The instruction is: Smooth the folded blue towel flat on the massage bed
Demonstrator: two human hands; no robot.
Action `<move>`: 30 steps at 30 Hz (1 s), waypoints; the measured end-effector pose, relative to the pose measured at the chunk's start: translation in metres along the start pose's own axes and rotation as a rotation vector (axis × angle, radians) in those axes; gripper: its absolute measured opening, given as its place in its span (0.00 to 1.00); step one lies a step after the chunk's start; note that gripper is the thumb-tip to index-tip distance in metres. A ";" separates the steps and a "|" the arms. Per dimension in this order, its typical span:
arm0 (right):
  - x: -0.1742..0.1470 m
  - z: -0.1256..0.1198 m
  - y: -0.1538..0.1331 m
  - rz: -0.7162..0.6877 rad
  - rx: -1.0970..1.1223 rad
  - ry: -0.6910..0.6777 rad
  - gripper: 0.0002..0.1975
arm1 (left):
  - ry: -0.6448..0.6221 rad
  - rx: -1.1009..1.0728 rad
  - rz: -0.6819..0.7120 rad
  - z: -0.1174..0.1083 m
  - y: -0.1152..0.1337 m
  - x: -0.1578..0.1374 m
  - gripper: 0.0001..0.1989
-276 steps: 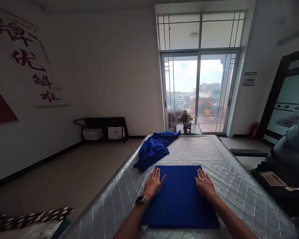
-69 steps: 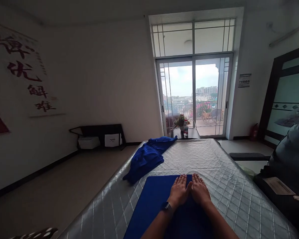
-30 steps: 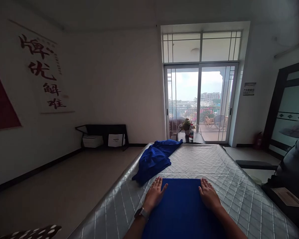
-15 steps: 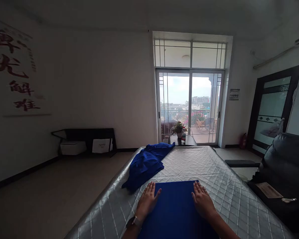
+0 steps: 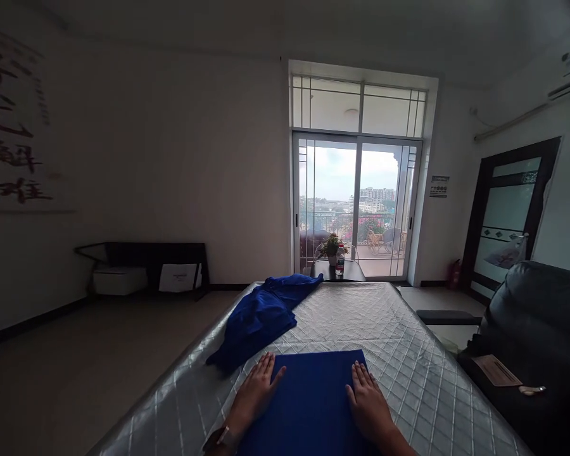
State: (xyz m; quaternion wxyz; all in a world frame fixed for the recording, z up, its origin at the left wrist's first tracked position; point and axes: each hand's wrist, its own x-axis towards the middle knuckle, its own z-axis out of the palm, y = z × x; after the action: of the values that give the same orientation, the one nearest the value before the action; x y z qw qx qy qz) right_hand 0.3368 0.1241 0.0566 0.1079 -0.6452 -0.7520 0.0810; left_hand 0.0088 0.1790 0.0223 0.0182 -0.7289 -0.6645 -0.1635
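A blue cloth point(image 5: 313, 399) lies flat with a straight far edge on the silver quilted cover point(image 5: 422, 361) in front of me. My left hand point(image 5: 259, 389) rests on its left edge, palm down, fingers stretched forward and thumb apart. On the right edge lies my right hand point(image 5: 368, 396), flat, with its fingers pointing away from me and the thumb towards the middle. Beyond my left hand is a crumpled blue garment point(image 5: 261, 316) on the same cover. The cloth's near end runs out of view at the bottom.
A black leather chair point(image 5: 536, 329) stands to the right, with a brown card point(image 5: 496, 370) on its seat. Past the far edge, a small table point(image 5: 325, 272) bears a potted plant point(image 5: 331, 246) and a bottle point(image 5: 340, 261). A dark bench point(image 5: 147, 253) stands by the left wall.
The view has turned slightly, so everything sits further left in the picture. The right hand's fingertips now lie a little nearer to me, below the cloth's far corner. Both hands stay flat.
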 end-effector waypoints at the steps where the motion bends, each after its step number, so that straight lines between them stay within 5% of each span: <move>1: 0.000 0.000 0.001 0.000 -0.001 -0.007 0.34 | 0.009 0.006 -0.002 -0.001 0.000 -0.001 0.38; 8: 0.002 0.006 0.006 0.005 0.017 0.002 0.34 | 0.091 0.012 0.023 -0.015 0.029 -0.004 0.33; 16: 0.010 0.016 0.011 -0.021 0.045 0.010 0.33 | -0.114 -0.187 0.376 0.008 0.181 -0.010 0.33; 19: 0.011 0.016 0.016 -0.063 0.063 0.004 0.32 | -0.124 -0.186 0.426 0.021 0.207 -0.010 0.32; 23: 0.009 0.012 0.013 -0.036 0.055 0.009 0.32 | -0.091 -0.126 0.408 0.033 0.194 -0.010 0.29; 30: 0.005 0.002 0.003 -0.004 -0.008 0.020 0.33 | -0.061 0.002 0.287 0.033 0.127 -0.015 0.29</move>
State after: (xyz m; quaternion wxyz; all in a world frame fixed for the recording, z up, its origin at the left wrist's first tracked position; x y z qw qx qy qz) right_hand 0.3382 0.1295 0.0538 0.1131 -0.6449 -0.7525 0.0711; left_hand 0.1387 0.1576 0.0115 0.0219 -0.8211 -0.5537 -0.1367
